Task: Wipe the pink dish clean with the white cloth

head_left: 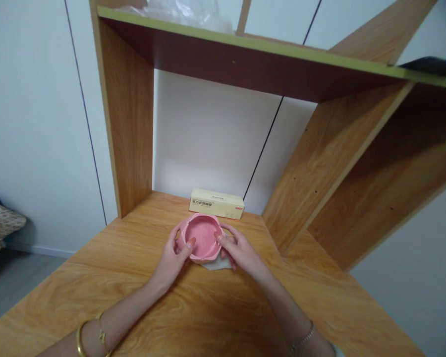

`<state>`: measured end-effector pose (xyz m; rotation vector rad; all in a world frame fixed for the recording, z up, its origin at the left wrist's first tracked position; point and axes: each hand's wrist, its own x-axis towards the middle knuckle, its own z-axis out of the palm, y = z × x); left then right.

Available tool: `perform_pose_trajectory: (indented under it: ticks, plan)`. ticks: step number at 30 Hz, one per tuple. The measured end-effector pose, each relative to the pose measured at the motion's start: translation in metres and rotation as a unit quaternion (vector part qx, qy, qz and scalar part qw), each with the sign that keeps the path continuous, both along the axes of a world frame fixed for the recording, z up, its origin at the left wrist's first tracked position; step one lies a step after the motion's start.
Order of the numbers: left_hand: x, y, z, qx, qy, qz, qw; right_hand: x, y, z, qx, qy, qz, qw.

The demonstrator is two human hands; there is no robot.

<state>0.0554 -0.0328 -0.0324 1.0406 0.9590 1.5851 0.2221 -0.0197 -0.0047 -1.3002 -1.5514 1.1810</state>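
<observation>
A pink ashtray (204, 233) with a faceted rim and small notches is held between both hands, tilted so its hollow inside faces me. My left hand (176, 253) is closed on its left side, thumb over the rim. On the right side, my right hand (236, 248) grips the rim with the thumb inside. A whitish cloth or tissue (217, 263) shows below the ashtray, by the right fingers; whether those fingers hold it too, I cannot tell.
Just behind the ashtray lies a long cream box (217, 203) with printed lettering. The wooden tabletop (141, 307) is framed by upright boards, with a shelf (215, 34) overhead. Clear plastic (186, 15) rests on that shelf, and a dark object (431, 65) sits at its right.
</observation>
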Motion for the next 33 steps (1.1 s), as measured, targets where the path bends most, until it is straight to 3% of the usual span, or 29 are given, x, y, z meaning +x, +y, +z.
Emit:
perform_pose_trajectory:
  ticks: [5, 9, 14, 19, 27, 33]
  plan:
    - [0.003, -0.002, -0.007, 0.028, 0.027, -0.054, 0.998, -0.003, -0.003, 0.001, 0.114, -0.150, -0.072, 0.979]
    - [0.000, -0.001, -0.012, 0.020, 0.043, -0.114, 0.992, 0.020, -0.006, 0.007, 0.104, -0.179, -0.084, 0.975]
    - [-0.009, 0.007, -0.012, 0.014, 0.038, -0.064, 0.997, 0.078, -0.003, 0.013, 0.061, -0.200, -0.162, 0.964]
    - [-0.012, 0.011, -0.011, 0.016, 0.022, -0.009, 1.000, 0.122, -0.004, 0.004, -0.024, -0.225, -0.229, 0.947]
    - [-0.014, 0.013, -0.013, -0.007, 0.001, -0.003, 1.000, 0.137, -0.001, -0.022, -0.053, -0.267, -0.246, 0.930]
    - [-0.014, 0.016, -0.016, -0.015, -0.009, -0.012, 1.000, 0.136, 0.006, -0.021, -0.026, -0.310, -0.243, 0.919]
